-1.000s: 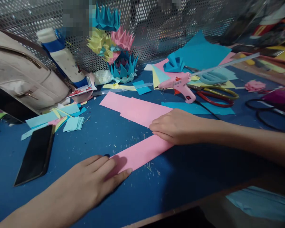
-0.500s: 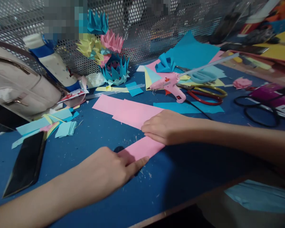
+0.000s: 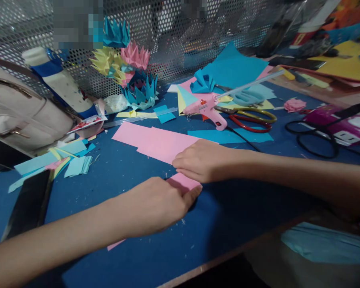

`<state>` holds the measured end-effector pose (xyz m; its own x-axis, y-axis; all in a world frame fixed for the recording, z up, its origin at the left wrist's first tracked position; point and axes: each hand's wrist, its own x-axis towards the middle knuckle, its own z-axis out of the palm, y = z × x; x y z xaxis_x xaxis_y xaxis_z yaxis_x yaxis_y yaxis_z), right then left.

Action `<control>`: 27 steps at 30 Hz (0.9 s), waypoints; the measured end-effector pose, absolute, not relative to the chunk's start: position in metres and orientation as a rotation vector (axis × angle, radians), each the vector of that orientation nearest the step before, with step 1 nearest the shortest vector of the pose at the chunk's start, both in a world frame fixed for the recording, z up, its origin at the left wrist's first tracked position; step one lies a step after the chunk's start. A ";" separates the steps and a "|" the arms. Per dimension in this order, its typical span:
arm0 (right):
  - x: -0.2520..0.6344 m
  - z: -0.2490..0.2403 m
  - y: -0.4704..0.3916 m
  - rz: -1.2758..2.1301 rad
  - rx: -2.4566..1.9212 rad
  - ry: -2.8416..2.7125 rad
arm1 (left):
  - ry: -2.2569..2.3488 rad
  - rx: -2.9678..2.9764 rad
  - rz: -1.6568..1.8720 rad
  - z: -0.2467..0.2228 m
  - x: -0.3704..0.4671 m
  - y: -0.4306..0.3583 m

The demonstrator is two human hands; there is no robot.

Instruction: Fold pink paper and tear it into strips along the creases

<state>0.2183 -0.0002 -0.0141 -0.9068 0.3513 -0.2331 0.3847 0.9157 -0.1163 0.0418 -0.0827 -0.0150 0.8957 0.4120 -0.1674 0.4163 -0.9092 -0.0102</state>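
Observation:
A strip of pink paper (image 3: 184, 182) lies on the blue tabletop, partly covered by my two hands. My left hand (image 3: 163, 204) is closed on it, its thumb along the near edge and its other fingers hidden behind the back of the hand. Close by on the right, my right hand (image 3: 196, 162) holds the strip down, fingers pressed together. Beyond the right hand, wider overlapping pieces of pink paper (image 3: 159, 140) lie flat. A pink corner of paper (image 3: 115, 245) pokes out below my left forearm.
Behind the paper rest a pink glue gun (image 3: 205, 107), scissors (image 3: 252, 118) and a blue strip (image 3: 237, 136). Folded paper flowers (image 3: 141, 90) stand against a perforated metal screen. At left are a phone (image 3: 28, 200), paper scraps (image 3: 78, 166), a bottle (image 3: 63, 86) and a bag (image 3: 21, 108).
My left hand has slid right and slightly away along the pink strip, closer to my right hand, covering more of it. The right hand stays at the same place on the paper.

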 end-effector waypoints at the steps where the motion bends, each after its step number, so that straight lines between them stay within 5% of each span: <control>1: 0.218 -0.013 -0.001 -0.224 0.559 2.860 | 0.663 3.029 -0.245 -0.015 0.043 -0.082; 27: 0.218 -0.014 -0.001 -0.174 0.543 2.903 | 1.230 2.858 -0.036 -0.017 -0.070 -0.193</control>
<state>0.2178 -0.0011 -0.0141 -0.9164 0.3464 -0.2004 0.3679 0.9263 -0.0813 -0.0705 -0.1926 -0.0175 0.6872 0.7258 -0.0327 0.7264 -0.6870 0.0178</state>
